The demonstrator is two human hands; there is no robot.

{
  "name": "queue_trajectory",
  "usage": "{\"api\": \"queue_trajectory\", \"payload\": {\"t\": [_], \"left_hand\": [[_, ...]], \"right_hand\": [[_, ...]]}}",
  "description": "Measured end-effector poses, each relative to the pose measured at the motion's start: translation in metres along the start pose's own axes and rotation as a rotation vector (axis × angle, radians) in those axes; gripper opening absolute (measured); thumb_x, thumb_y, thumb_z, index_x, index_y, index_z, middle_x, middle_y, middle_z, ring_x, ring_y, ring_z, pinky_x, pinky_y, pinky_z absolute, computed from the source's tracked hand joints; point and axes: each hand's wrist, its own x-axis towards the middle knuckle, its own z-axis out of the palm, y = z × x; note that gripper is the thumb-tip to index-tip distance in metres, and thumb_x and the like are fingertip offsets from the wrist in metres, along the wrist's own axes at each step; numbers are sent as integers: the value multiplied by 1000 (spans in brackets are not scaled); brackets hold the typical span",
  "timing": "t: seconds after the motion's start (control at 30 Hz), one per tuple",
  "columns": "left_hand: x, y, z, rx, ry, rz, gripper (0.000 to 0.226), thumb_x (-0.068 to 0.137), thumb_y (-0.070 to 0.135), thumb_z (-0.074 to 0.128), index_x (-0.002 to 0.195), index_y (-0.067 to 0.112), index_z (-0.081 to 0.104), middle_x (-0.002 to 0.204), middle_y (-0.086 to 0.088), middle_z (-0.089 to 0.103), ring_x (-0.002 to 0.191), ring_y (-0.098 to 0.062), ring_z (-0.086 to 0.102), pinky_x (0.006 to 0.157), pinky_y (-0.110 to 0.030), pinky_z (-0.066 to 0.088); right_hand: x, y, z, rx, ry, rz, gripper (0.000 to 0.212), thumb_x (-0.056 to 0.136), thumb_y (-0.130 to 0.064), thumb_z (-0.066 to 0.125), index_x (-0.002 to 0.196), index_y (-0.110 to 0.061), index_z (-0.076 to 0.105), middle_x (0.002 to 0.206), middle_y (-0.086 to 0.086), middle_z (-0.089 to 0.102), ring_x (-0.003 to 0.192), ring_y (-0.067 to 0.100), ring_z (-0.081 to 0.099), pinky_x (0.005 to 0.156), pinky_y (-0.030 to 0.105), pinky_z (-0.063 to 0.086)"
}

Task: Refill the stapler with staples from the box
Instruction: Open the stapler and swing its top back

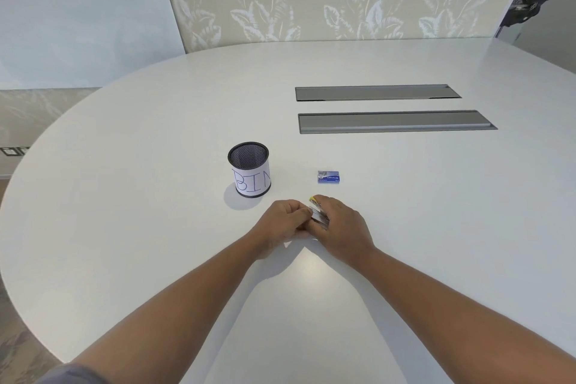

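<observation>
Your right hand (338, 221) grips the stapler (318, 212); your left hand (282, 221) pinches its near-side metal, mid-tabletop (156, 134); box (328, 177) beyond.

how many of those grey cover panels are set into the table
2. One grey panel lies farther from the person, the other just nearer, both right of centre beyond the staple box. None appear hidden.

Both bare forearms reach forward over the tabletop (124, 165) and converge near its middle. The left hand (282, 218) is curled, fingertips pinched toward the right hand (338, 221), which is cupped palm-down with its grip closed around the stapler (318, 212). The two hands touch.
</observation>
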Motion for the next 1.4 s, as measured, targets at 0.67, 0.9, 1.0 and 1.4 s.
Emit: {"api": "queue_trajectory", "payload": {"t": [0.67, 0.9, 1.0, 1.4], "left_hand": [[-2, 6, -3, 23, -64, -38, 25, 93, 11, 64, 101, -13, 67, 90, -21, 76, 81, -22, 75, 74, -27, 60], [-2, 6, 0, 18, -57, -29, 15, 92, 10, 63, 94, -3, 70, 101, -29, 74, 88, -27, 75, 84, -34, 61], [-2, 5, -1, 19, -63, -28, 16, 94, 10, 63, 96, -4, 69, 102, -29, 74, 89, -27, 74, 87, -36, 61], [-4, 6, 1, 40, -57, -2, 21, 95, 10, 61, 97, -9, 68, 99, -27, 75, 88, -25, 75, 77, -28, 60]], "right_hand": [[1, -1, -2, 0, -64, -73, 12, 93, -30, 65, 101, -20, 65, 80, -13, 54, 77, 10, 49, 72, 37, 47], [1, -1, -3, 41, -58, -64, 21, 92, -34, 63, 108, -19, 65, 90, -7, 64, 82, 14, 55, 74, 37, 48], [0, -4, -5, 51, -63, -62, 30, 89, -40, 55, 106, -18, 66, 89, -8, 64, 82, 14, 56, 74, 37, 49], [-1, -2, -4, 66, -39, -65, 29, 91, -37, 58, 110, -17, 67, 94, -2, 69, 85, 16, 59, 76, 36, 50]]}}
